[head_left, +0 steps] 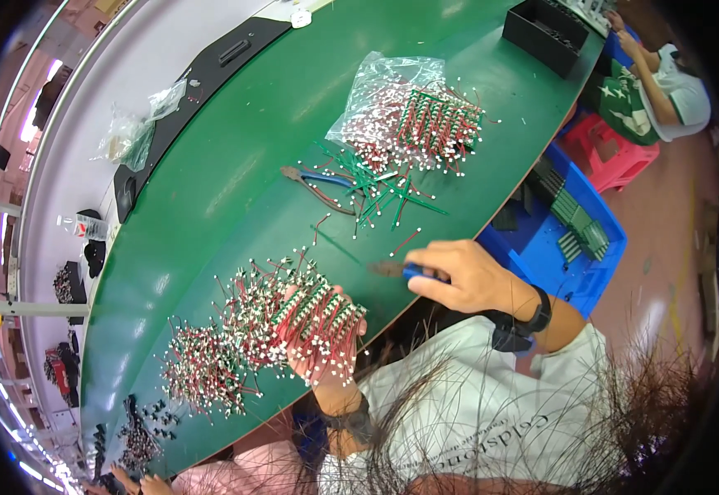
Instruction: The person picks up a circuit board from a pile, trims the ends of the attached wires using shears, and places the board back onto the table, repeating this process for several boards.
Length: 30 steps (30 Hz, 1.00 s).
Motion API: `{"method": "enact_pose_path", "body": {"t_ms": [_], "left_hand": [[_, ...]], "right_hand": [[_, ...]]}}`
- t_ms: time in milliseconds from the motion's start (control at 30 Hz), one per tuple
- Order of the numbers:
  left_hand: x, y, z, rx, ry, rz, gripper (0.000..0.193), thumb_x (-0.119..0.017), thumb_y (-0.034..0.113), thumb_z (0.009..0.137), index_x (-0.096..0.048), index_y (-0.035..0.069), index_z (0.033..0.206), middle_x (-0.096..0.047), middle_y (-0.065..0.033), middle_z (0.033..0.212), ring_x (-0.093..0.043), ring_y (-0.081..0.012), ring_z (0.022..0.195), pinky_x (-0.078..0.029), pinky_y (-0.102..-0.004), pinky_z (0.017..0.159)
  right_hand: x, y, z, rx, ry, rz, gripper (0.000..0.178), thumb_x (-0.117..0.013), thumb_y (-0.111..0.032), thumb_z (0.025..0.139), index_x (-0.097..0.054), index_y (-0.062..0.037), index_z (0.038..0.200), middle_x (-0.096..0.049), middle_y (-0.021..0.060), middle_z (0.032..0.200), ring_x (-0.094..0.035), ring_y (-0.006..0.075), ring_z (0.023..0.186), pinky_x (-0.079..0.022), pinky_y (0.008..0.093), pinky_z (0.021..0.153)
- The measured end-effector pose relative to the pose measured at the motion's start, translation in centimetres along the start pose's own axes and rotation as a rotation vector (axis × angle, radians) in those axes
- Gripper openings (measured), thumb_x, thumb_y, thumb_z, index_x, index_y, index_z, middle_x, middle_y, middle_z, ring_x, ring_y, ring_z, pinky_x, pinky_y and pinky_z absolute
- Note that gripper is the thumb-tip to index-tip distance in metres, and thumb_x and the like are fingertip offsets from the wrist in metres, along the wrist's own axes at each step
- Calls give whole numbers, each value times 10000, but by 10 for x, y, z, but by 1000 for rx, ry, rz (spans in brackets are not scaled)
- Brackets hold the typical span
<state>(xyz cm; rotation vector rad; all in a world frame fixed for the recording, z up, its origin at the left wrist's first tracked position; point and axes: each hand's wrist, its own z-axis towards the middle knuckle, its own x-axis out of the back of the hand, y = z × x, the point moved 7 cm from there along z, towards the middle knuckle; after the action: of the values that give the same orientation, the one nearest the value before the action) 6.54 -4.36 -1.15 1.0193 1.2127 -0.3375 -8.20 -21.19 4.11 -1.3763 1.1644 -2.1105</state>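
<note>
My left hand (300, 361) is closed around a green circuit board panel (324, 309), from which many red wires with white connectors hang. My right hand (471, 276) grips blue-handled pliers (388, 269), their jaws pointing left. The pliers are a short way above and right of the panel, not touching it. Heaped beside my left hand are loose red-wired pieces with white connectors (203, 367). Farther off lie a second pair of pliers (293, 173), with blue and red handles, and scattered thin green strips (421, 202).
Another wired panel (434, 124) and more wired pieces rest on a clear plastic bag (368, 82). A black box (533, 49) stands at the far right. Beside the green table are a blue bin (611, 272) and a red stool (615, 157). Other people sit at far right and lower left.
</note>
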Motion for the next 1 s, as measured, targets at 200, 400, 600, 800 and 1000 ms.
{"method": "enact_pose_path", "body": {"t_ms": [200,400,600,800,1000], "left_hand": [[-12,-3,-4,-37,-67,116,712,-512,373,936,-186,116,1514,-402,-343,1386,-557,-480,1127,-515,-645,844],[-24,-8,-1,58,2,-9,682,-428,447,959,-195,128,1515,-396,-266,1430,-512,-444,1212,-418,-667,972],[-21,-2,-3,81,64,-17,647,-338,492,983,-200,165,1524,-304,-242,1505,-392,-473,1315,-358,-632,1050],[-24,-9,5,-16,-39,-219,554,-347,459,1003,-338,163,1471,-501,-173,1380,-527,-334,1216,-433,-509,1013],[-72,-6,15,-170,-211,-324,403,-341,348,1034,-365,126,1370,-526,-171,1328,-553,-352,1175,-457,-499,985]], "right_hand": [[26,-7,26,-6,295,-472,360,-692,-318,827,-631,-44,1053,-587,129,799,-617,326,724,-489,423,614],[21,9,40,-169,327,-646,509,-721,-361,786,-578,-56,1167,-558,146,878,-612,329,839,-505,424,694],[12,-4,34,-75,313,-236,465,-747,-179,760,-575,-24,1163,-585,153,895,-609,271,814,-497,372,731],[-50,-8,-2,-324,84,701,407,-632,-31,844,-529,42,1231,-596,50,1061,-530,96,839,-460,259,718],[-65,10,3,-131,183,1140,486,-441,-61,919,-343,81,1373,-497,175,1302,-566,208,1059,-474,312,867]]}}
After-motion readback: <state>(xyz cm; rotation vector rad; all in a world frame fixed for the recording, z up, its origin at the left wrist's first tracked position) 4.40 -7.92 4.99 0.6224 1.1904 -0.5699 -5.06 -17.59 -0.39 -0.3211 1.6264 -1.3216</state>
